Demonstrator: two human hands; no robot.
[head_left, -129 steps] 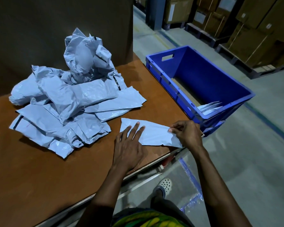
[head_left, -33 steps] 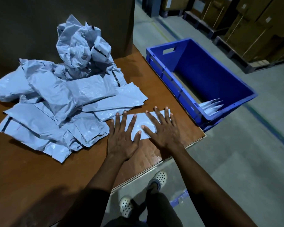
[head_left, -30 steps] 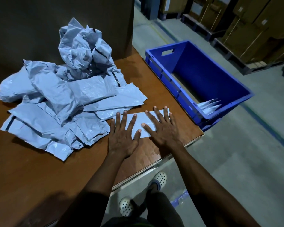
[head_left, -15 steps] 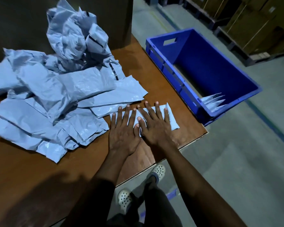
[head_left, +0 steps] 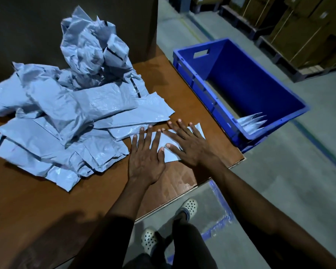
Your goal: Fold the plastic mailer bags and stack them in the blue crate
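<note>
On the table [head_left: 47, 200], left hand [head_left: 145, 162] and right hand [head_left: 192, 148] press 1 folded bag [head_left: 171, 156] flat, fingers straight and spread.

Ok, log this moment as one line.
step: pressing fold | left hand: flat on folded mailer | right hand: flat on it | blue crate: holds folded bags | pile: unfolded

A loose pile of mailer bags [head_left: 66, 113] covers the left and back of the surface [head_left: 47, 200]. Just right of the pile, near the front edge, a folded mailer [head_left: 169, 154] lies flat under both hands, the left hand [head_left: 145, 160] on its left part and the right hand [head_left: 190, 146] on its right. The crate [head_left: 202, 82] stands beside the surface's right edge, with folded bags [head_left: 252, 122] in its near corner.
</note>
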